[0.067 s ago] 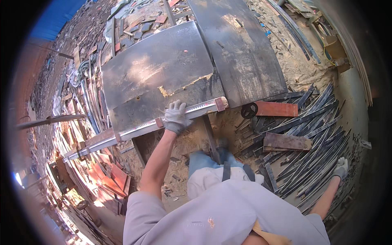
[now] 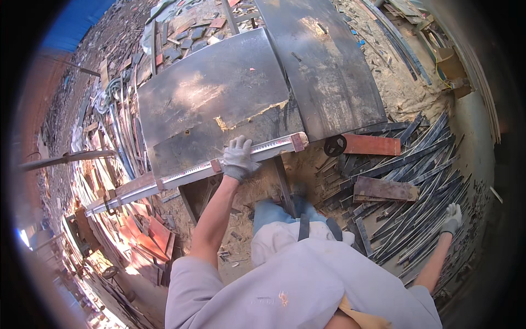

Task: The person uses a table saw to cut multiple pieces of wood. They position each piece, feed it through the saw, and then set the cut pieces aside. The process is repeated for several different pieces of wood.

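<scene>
My left hand (image 2: pixel 240 158), in a pale work glove, is closed over a long metal rail (image 2: pixel 192 173) with a measuring scale along it. Its fingers reach over the far side of the rail, beside a reddish-brown block (image 2: pixel 216 165). Under and beyond the rail lies a dark, worn panel (image 2: pixel 213 82) with a torn, splintered strip. Out to the right, my gloved right hand (image 2: pixel 452 219) is held away from my body with its fingers apart, above dark strips (image 2: pixel 416 219). A thin pale sliver (image 2: pixel 496 194) shows beyond it.
A second dark panel (image 2: pixel 334 82) adjoins the first. Reddish board pieces (image 2: pixel 372 145) and a brownish board (image 2: pixel 386 189) lie by the strips on the right. Orange-red offcuts (image 2: pixel 148 236) are heaped at left. A bar (image 2: pixel 68 159) juts in from the left edge.
My right hand has shifted slightly up and left, its fingers more extended. The pale sliver beyond it has turned and moved a little right. My left hand stays on the rail.
</scene>
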The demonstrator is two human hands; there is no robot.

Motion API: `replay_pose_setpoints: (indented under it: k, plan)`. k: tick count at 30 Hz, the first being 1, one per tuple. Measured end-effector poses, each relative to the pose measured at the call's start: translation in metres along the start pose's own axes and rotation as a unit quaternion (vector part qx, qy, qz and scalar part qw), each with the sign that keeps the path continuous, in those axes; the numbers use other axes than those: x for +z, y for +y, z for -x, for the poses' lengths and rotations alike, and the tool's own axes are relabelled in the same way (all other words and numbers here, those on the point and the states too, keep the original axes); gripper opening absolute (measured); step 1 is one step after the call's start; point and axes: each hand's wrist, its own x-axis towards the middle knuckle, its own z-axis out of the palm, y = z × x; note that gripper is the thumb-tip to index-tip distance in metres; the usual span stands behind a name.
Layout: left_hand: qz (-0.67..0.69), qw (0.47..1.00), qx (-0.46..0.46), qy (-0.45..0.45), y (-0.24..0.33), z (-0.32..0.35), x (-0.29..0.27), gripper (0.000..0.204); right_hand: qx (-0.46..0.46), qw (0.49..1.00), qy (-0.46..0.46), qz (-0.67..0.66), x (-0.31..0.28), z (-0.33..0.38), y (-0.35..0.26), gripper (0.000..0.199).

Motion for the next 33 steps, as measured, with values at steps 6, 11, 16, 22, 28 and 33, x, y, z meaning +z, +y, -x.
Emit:
replay_pose_setpoints:
  k: [6, 11, 16, 22, 28, 33]
  plan:
    - [0.037, 0.999, 0.003, -0.029, 0.053, 0.097, 0.014, 0.078, 0.039, 0.795, -0.566, 0.213, 0.229, 0.304, 0.198, 0.048]
    - [0.036, 0.998, 0.039, 0.025, 0.076, 0.168, 0.025, 0.092, -0.258, 0.656, -0.611, 0.359, 0.276, 0.457, 0.238, 0.066]
    - [0.065, 0.995, 0.046, 0.058, 0.097, 0.192, 0.026, 0.108, -0.196, 0.659, -0.662, 0.298, 0.26, 0.411, 0.239, 0.04]
    - [0.06, 0.997, 0.016, 0.041, 0.105, 0.189, 0.023, 0.129, -0.258, 0.68, -0.588, 0.353, 0.261, 0.258, 0.208, 0.033]
    - [0.044, 0.998, 0.009, -0.038, 0.106, 0.162, 0.032, 0.086, -0.298, 0.672, -0.582, 0.349, 0.274, 0.196, 0.2, 0.037]
    - [0.078, 0.996, 0.036, -0.031, 0.094, 0.122, 0.039, 0.076, -0.26, 0.726, -0.517, 0.371, 0.303, 0.21, 0.19, 0.038]
